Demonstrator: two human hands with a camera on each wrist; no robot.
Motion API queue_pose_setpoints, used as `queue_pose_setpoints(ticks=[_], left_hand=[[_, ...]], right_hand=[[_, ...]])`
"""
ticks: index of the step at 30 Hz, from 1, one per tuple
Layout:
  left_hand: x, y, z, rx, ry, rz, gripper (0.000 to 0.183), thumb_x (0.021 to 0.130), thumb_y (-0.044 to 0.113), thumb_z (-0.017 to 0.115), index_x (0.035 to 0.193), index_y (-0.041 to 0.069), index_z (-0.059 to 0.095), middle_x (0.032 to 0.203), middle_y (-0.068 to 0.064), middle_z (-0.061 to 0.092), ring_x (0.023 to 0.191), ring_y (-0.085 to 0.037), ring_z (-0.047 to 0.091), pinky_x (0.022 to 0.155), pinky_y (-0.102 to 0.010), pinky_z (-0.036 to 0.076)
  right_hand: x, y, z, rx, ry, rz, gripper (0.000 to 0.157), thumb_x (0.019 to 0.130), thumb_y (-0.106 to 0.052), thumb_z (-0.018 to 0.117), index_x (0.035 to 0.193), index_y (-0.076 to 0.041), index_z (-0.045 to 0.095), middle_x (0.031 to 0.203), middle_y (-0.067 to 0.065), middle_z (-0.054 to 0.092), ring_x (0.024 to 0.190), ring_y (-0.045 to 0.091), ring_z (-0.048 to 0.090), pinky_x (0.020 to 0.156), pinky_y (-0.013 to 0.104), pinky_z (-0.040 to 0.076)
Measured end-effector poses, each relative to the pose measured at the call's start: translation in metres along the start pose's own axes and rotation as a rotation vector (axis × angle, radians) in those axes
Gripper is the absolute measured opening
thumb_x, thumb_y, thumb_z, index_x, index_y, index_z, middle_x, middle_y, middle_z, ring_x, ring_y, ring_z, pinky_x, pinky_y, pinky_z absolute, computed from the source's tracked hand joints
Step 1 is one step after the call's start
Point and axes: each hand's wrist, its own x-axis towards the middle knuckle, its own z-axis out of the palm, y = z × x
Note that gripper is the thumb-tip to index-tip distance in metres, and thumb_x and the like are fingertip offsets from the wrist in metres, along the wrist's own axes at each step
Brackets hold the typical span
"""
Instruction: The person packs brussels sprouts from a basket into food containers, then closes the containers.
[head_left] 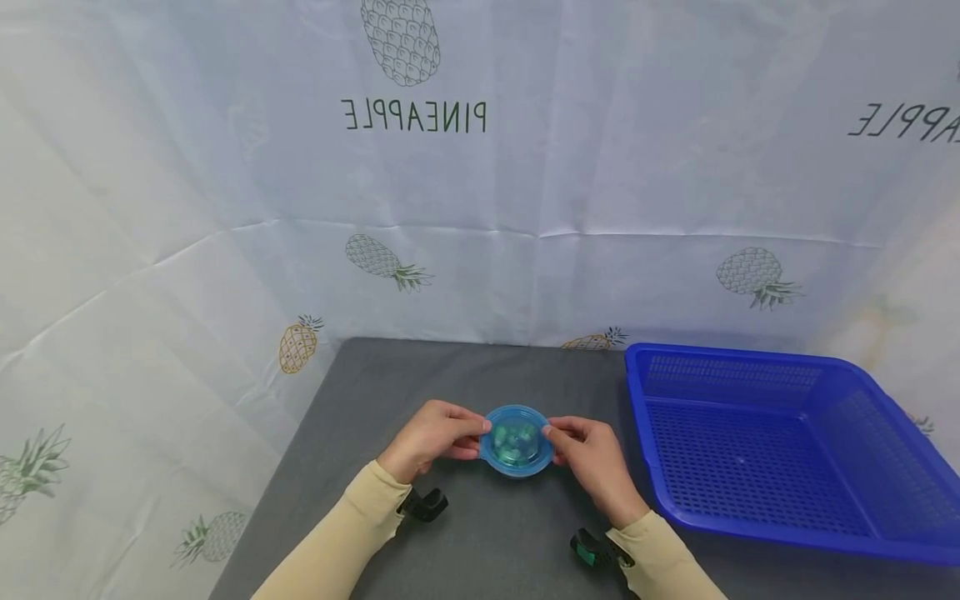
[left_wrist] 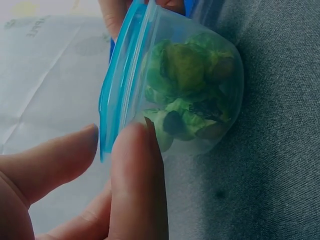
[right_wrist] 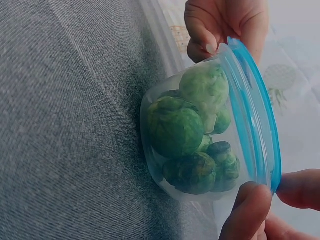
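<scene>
A round clear plastic container [right_wrist: 155, 170] with a translucent blue lid [head_left: 516, 417] stands upright on the grey cloth. Several green Brussels sprouts [right_wrist: 175, 127] show through its wall. At the left side of the rim, my left hand [head_left: 442, 433] pinches the lid's edge, thumb above and fingers below. My right hand [head_left: 592, 457] pinches the opposite edge the same way. In the left wrist view, the index finger [left_wrist: 136, 170] lies under the rim. The lid sits on the container, and whether it is fully sealed I cannot tell.
A large blue plastic basket [head_left: 651, 467] with perforated sides stands to the right. Grey cloth [head_left: 390, 371] covers the table. White curtains [head_left: 525, 183] printed with pineapples hang behind and to the left. A dark wrist strap mount [head_left: 426, 505] sits on each wrist.
</scene>
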Motion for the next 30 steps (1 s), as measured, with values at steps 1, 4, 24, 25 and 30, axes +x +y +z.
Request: queue_pose_setpoints(ticks=[1, 4, 24, 25, 30], left_hand=[[0.000, 0.000, 0.000, -0.002, -0.002, 0.001, 0.033, 0.097, 0.025, 0.083, 0.118, 0.000, 0.081, 0.100, -0.010, 0.080, 0.079, -0.013, 0.076, 0.084, -0.037, 0.071], [0.001, -0.001, 0.000, -0.009, -0.005, -0.006, 0.034, 0.096, 0.024, 0.083, 0.119, 0.000, 0.080, 0.100, -0.009, 0.080, 0.079, -0.012, 0.076, 0.084, -0.038, 0.071], [-0.002, 0.003, 0.008, 0.084, 0.003, -0.029, 0.030, 0.105, 0.019, 0.072, 0.128, -0.002, 0.072, 0.098, -0.009, 0.071, 0.083, -0.016, 0.069, 0.086, -0.038, 0.068], [-0.002, 0.003, 0.009, 0.085, 0.002, -0.025, 0.030, 0.106, 0.018, 0.072, 0.128, -0.002, 0.072, 0.097, -0.008, 0.070, 0.083, -0.016, 0.068, 0.085, -0.038, 0.068], [-0.001, 0.004, 0.014, 0.105, 0.007, 0.005, 0.028, 0.107, 0.013, 0.069, 0.128, -0.006, 0.070, 0.094, -0.008, 0.070, 0.081, -0.016, 0.066, 0.082, -0.037, 0.067]], right_hand=[[0.000, 0.000, 0.000, 0.000, -0.001, 0.002, 0.028, 0.103, -0.018, 0.076, 0.124, -0.001, 0.079, 0.095, 0.009, 0.077, 0.074, 0.017, 0.066, 0.072, 0.030, 0.066], [0.001, -0.001, 0.000, 0.007, -0.005, 0.005, 0.028, 0.102, -0.018, 0.076, 0.124, -0.001, 0.079, 0.094, 0.009, 0.076, 0.073, 0.018, 0.065, 0.071, 0.030, 0.066], [0.002, 0.000, 0.002, 0.022, -0.024, 0.019, 0.030, 0.104, -0.018, 0.074, 0.126, 0.002, 0.076, 0.085, 0.007, 0.072, 0.069, 0.017, 0.064, 0.062, 0.027, 0.063], [0.002, 0.000, 0.002, 0.024, -0.025, 0.017, 0.030, 0.104, -0.018, 0.074, 0.126, 0.003, 0.076, 0.086, 0.007, 0.072, 0.069, 0.017, 0.064, 0.061, 0.027, 0.063], [0.003, 0.000, 0.002, 0.024, -0.032, 0.022, 0.030, 0.105, -0.018, 0.073, 0.127, 0.003, 0.076, 0.088, 0.007, 0.074, 0.069, 0.016, 0.064, 0.060, 0.025, 0.062]])
